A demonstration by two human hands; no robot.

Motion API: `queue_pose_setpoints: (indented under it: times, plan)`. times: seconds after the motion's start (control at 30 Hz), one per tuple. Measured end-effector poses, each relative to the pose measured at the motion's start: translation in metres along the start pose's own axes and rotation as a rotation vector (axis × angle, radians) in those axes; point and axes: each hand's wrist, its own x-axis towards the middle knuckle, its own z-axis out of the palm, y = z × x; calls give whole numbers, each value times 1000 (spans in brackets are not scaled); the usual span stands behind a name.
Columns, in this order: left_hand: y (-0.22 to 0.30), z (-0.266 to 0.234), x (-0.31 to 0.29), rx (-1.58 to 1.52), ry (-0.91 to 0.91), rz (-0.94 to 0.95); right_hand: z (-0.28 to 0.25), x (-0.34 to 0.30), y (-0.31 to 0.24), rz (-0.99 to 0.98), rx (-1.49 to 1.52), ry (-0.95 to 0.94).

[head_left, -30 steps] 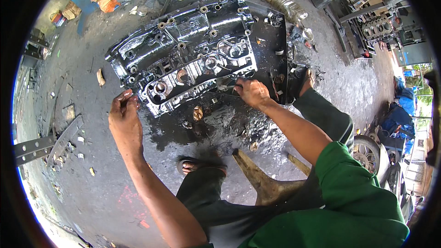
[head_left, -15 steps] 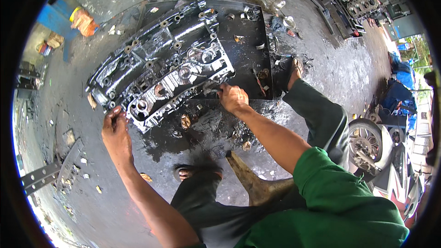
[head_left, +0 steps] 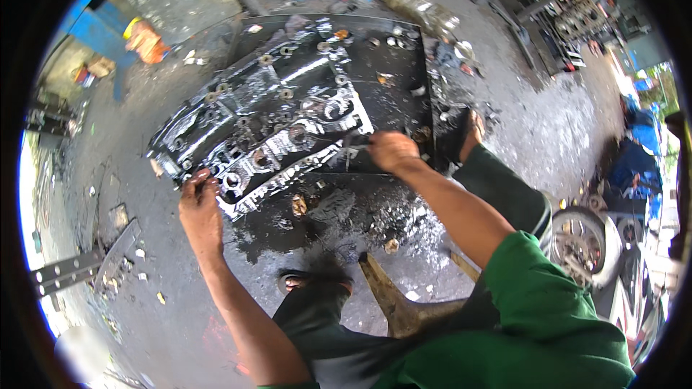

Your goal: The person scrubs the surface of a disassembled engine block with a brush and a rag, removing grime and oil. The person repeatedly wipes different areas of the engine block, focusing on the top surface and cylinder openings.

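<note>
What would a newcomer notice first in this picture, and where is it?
First, the large, shiny engine part, upper left of centre, with the left hand at its near left corner and the right hand beside its right end. Then the bright green sleeve at lower right, and a wheel at the right side.

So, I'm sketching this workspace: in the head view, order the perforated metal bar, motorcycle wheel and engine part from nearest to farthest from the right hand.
1. Engine part, just up and left of the right hand.
2. Motorcycle wheel, lower right.
3. Perforated metal bar, far left.
</note>
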Motion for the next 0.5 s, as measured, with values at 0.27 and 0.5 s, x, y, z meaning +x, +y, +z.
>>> queue_pose_setpoints:
  times: [0.27,0.5]
  plan:
    - [1,10,-41,323,-152,55,122,38,168,-175,61,36]
    - [3,49,-64,504,-526,136,224,87,197,-107,68,323]
